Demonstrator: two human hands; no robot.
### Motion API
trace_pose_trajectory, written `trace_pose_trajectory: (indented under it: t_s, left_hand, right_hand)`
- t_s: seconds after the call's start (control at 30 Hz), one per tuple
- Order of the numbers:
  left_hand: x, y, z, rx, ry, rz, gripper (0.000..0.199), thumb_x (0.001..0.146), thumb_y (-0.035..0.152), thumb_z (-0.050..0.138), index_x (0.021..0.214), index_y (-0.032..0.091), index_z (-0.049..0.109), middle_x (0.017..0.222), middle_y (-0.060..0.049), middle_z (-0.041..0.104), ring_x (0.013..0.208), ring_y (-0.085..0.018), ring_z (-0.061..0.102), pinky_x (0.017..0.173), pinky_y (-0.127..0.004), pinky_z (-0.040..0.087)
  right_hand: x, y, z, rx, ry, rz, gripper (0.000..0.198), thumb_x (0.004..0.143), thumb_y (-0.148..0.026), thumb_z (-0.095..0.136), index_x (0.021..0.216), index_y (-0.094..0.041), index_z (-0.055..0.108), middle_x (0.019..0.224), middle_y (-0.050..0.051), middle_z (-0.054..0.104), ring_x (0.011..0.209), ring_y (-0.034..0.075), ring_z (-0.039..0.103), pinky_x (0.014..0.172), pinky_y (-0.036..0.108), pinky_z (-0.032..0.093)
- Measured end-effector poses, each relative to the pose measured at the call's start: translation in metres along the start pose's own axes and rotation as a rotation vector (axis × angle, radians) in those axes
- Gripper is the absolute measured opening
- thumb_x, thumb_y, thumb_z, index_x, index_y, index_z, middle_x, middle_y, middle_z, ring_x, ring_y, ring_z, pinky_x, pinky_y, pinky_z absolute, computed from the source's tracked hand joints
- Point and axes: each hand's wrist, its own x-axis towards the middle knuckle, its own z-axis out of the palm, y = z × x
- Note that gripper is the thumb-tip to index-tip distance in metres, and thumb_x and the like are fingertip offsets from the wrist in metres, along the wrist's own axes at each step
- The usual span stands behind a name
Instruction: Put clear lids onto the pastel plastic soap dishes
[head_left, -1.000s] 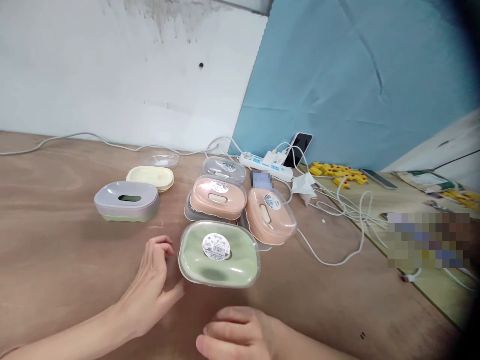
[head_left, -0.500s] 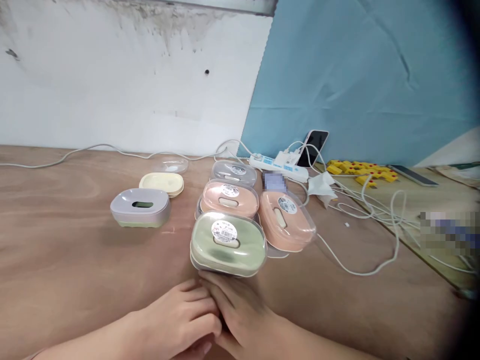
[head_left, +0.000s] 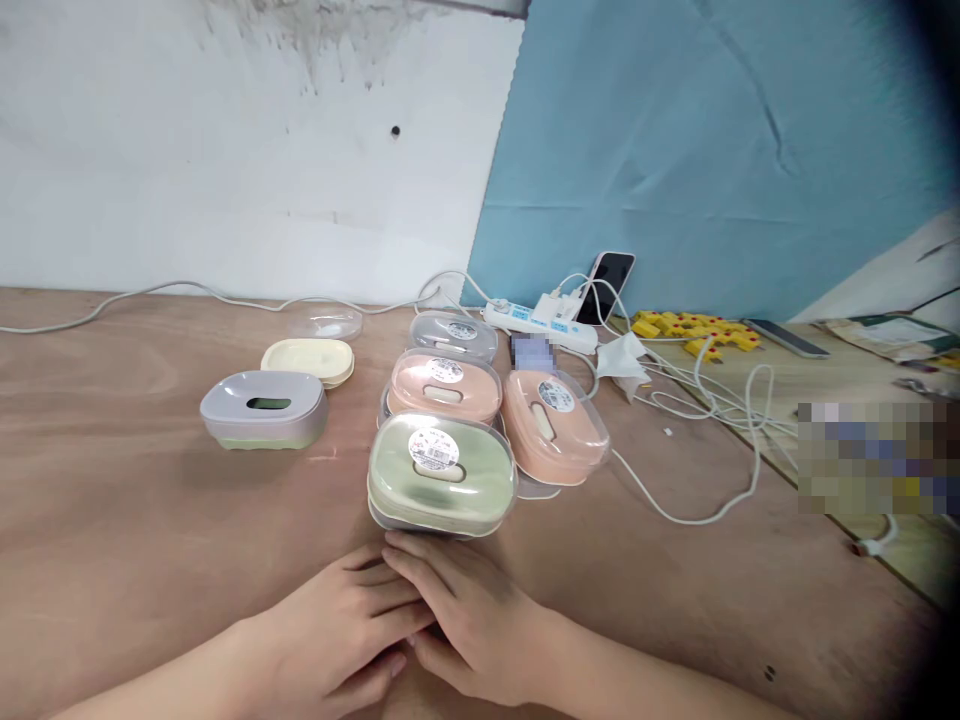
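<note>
My left hand (head_left: 349, 620) and my right hand (head_left: 465, 610) rest together on the table, fingers stretched and overlapping at the tips. The right fingers lie across the left ones, and neither hand holds anything. Just beyond the fingertips sits a green oval soap box (head_left: 480, 470) with a clear lid and round label. Behind it is a pink soap box (head_left: 480, 395), and to its right a second pink soap box (head_left: 570, 440). A grey-lilac soap box (head_left: 427, 330) stands farther back. At left are an unlidded lilac soap box (head_left: 225, 400), a cream tray (head_left: 307, 357) and a clear lid (head_left: 326, 324).
Along the back lie a white power strip (head_left: 517, 318), a propped phone (head_left: 611, 275) and crumpled white tissue (head_left: 622, 358). White cables (head_left: 697, 521) loop across the right side. Yellow pieces (head_left: 675, 325) and another phone (head_left: 787, 338) lie beyond.
The view has shifted slightly, moving the objects a little left in the picture. My hands stay together, and the left fingers look somewhat straighter. The boxes keep their arrangement.
</note>
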Motion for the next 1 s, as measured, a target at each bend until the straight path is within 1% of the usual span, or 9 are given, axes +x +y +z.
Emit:
trace_pose_trajectory:
  t_s: [0.13,0.23,0.33,0.5,0.63,0.77,1.0]
  left_hand:
    - [-0.0013,0.0001,0.0004,0.007,0.015,0.002,0.031,0.082,0.017,0.053,0.113,0.021,0.055,0.117,-0.005,0.064,0.106,-0.023,0.058,0.100,-0.036,0.038]
    - [-0.0020,0.0000,0.0002,-0.004,0.034,-0.001,0.030,0.083,0.017,0.053,0.112,0.021,0.055,0.115,-0.004,0.065,0.105,-0.022,0.059,0.098,-0.035,0.040]
    - [-0.0022,-0.0004,0.0005,-0.016,0.040,0.002,0.033,0.083,0.017,0.053,0.115,0.022,0.055,0.116,-0.005,0.065,0.105,-0.023,0.059,0.098,-0.036,0.040]
    - [-0.0025,-0.0008,0.0015,-0.003,0.028,0.005,0.032,0.084,0.018,0.053,0.115,0.021,0.054,0.117,-0.005,0.064,0.105,-0.022,0.058,0.099,-0.036,0.039]
    - [-0.0024,-0.0017,0.0019,0.007,0.027,0.006,0.031,0.083,0.018,0.052,0.114,0.020,0.054,0.116,-0.005,0.064,0.105,-0.022,0.058,0.099,-0.035,0.038]
    - [-0.0015,-0.0023,0.0015,0.013,0.019,0.005,0.034,0.084,0.019,0.052,0.118,0.021,0.052,0.118,-0.005,0.063,0.106,-0.022,0.058,0.099,-0.035,0.037]
    - [-0.0013,-0.0019,0.0009,0.033,-0.007,0.001,0.031,0.085,0.019,0.052,0.115,0.019,0.053,0.117,-0.004,0.064,0.106,-0.021,0.057,0.099,-0.033,0.036]
  right_hand:
    - [-0.0007,0.0010,0.0016,-0.011,0.007,-0.013,0.054,0.085,-0.025,0.048,0.134,-0.003,0.041,0.138,0.020,0.049,0.125,0.029,0.049,0.103,0.043,0.044]
    - [-0.0010,0.0014,0.0020,-0.006,0.021,-0.022,0.054,0.084,-0.024,0.049,0.133,-0.004,0.040,0.137,0.020,0.049,0.125,0.029,0.049,0.103,0.044,0.044]
    - [-0.0007,0.0014,0.0012,0.002,0.019,-0.020,0.055,0.083,-0.023,0.050,0.134,-0.005,0.040,0.137,0.019,0.049,0.125,0.028,0.049,0.102,0.044,0.045]
    - [-0.0001,0.0008,-0.0004,-0.001,0.016,-0.016,0.055,0.082,-0.022,0.049,0.135,-0.008,0.040,0.137,0.018,0.049,0.124,0.028,0.049,0.102,0.043,0.045]
    - [-0.0003,0.0005,-0.0005,0.000,0.017,-0.016,0.055,0.083,-0.021,0.049,0.135,-0.006,0.039,0.137,0.018,0.049,0.125,0.028,0.049,0.102,0.044,0.045]
    - [-0.0004,0.0011,0.0003,-0.003,0.005,-0.010,0.056,0.082,-0.022,0.050,0.134,-0.004,0.040,0.138,0.019,0.049,0.125,0.029,0.049,0.103,0.044,0.045]
    - [0.0001,0.0003,0.0005,0.002,-0.012,0.003,0.056,0.083,-0.023,0.049,0.135,-0.004,0.040,0.139,0.018,0.048,0.126,0.029,0.048,0.104,0.044,0.044]
